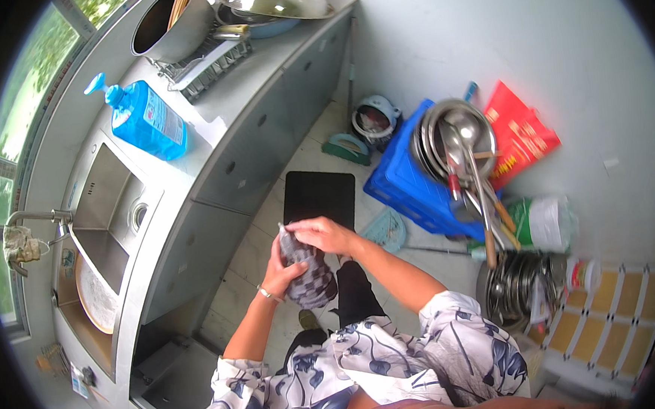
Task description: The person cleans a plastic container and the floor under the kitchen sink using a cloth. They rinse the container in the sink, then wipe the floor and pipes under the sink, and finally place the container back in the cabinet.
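Note:
A grey and dark checkered cloth (308, 281), bunched into a long bundle, hangs in front of my body over the floor. My left hand (282, 270), with a bracelet at the wrist, grips the bundle from the left with its thumb across the front. At the upper end, my right hand (324, 235) reaches over from the right, its fingers extended along the cloth's narrow tip. The right thumb is partly hidden, as is whatever may be inside the bundle. Below both hands lies a black mat (320, 196) on the tiled floor.
On the left, a steel sink (108, 201) holds a round board (94, 292); a blue pump bottle (148, 120) and a pot (182, 36) stand on the counter. To the right, steel bowls and ladles rest on a blue crate (404, 171). A dustpan (385, 229) lies nearby.

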Demonstrator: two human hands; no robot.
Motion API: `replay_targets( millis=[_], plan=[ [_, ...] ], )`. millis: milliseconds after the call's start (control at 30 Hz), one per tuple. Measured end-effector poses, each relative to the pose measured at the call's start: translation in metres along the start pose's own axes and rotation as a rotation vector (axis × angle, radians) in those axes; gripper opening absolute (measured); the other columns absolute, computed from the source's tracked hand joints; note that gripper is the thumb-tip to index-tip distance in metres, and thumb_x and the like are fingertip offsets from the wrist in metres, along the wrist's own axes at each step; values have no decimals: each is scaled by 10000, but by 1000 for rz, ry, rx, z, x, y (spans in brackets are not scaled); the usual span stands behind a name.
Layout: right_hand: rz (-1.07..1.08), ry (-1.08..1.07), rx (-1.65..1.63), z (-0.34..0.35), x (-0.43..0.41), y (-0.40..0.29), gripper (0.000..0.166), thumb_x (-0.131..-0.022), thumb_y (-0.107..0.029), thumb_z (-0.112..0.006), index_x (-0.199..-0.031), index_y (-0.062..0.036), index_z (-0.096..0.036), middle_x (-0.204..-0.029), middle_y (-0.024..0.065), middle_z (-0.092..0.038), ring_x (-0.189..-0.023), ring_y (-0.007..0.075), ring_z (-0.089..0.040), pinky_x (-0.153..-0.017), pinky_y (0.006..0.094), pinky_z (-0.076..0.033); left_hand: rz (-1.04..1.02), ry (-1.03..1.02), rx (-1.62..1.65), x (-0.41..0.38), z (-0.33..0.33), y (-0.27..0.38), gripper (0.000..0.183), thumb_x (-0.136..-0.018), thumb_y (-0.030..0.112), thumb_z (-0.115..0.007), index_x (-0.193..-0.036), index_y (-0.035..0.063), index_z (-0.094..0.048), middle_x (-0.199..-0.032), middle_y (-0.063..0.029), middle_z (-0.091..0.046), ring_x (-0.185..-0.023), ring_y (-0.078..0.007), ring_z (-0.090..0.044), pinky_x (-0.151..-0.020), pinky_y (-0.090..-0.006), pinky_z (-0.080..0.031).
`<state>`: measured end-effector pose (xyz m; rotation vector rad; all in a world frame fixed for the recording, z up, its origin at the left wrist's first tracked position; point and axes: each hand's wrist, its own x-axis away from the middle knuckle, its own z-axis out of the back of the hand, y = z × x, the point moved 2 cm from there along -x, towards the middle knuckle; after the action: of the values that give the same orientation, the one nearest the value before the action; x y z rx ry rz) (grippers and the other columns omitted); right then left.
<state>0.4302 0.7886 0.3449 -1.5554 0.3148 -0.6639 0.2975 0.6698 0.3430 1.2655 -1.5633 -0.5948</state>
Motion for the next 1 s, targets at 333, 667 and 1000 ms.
replay_targets(
  millis=[333,667,1000],
  plan=[
    [-118,514,-973,112,-306,-33,228,-912,-217,-625,-1059,-51,-574,-883,60,-631,-703,176,-590,-600,336,-508,40,214,470,-27,4,14,874,-668,185,-685,-1438,92,-281,-1275,-166,-516,-1108,-313,-583,-947,-468,-490],
    [-45,517,-1142,106,-311,-25,187,-918,-238,-638,-1002,-88,-564,-866,35,-581,-778,171,-552,-691,341,-477,-45,327,415,10,4,3,932,-634,210,-701,-1450,91,-267,-1262,-185,-515,-1080,-347,-599,-934,-491,-499],
    [-133,632,-1145,81,-138,16,154,-854,-126,-708,-926,-67,-586,-827,41,-604,-788,158,-603,-615,269,-477,-82,412,273,89,13,-22,951,-598,196,-730,-1440,82,-301,-1256,-170,-539,-1090,-323,-605,-940,-470,-499]
  ],
)
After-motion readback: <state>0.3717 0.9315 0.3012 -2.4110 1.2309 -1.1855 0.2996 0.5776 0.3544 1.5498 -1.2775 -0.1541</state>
